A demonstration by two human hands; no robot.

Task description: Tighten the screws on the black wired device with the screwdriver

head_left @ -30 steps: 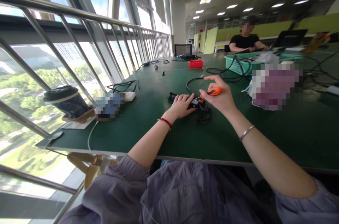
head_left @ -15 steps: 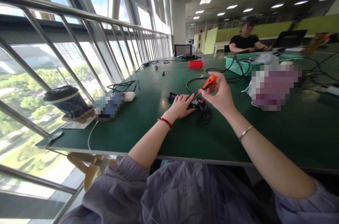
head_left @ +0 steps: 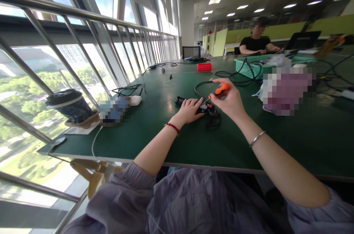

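Observation:
My right hand (head_left: 231, 102) grips an orange-and-black screwdriver (head_left: 222, 89) by its handle, which tilts up and to the right. Its thin metal shaft points down and left at a black device (head_left: 210, 109) lying on the green table. The device's inner parts show, with a small orange piece and black cable beside it. Across it lies my left hand (head_left: 189, 111), thumb on the near side and fingers over the top, holding it against the table. My left fingers hide its middle, and exactly where the screwdriver tip touches is too small to tell.
On the left stand a dark lidded cup (head_left: 70, 107), a blurred phone-like item (head_left: 114, 110) and a white case (head_left: 135, 100). Ahead is a red tray (head_left: 204, 67). A green basket (head_left: 250, 67) with cables and a blurred pink package (head_left: 289, 90) sit right. A person (head_left: 257, 44) sits across.
The screwdriver handle has leaned further over to the right, and the fingers of my right hand have shifted around it. My left hand and the device stay in place.

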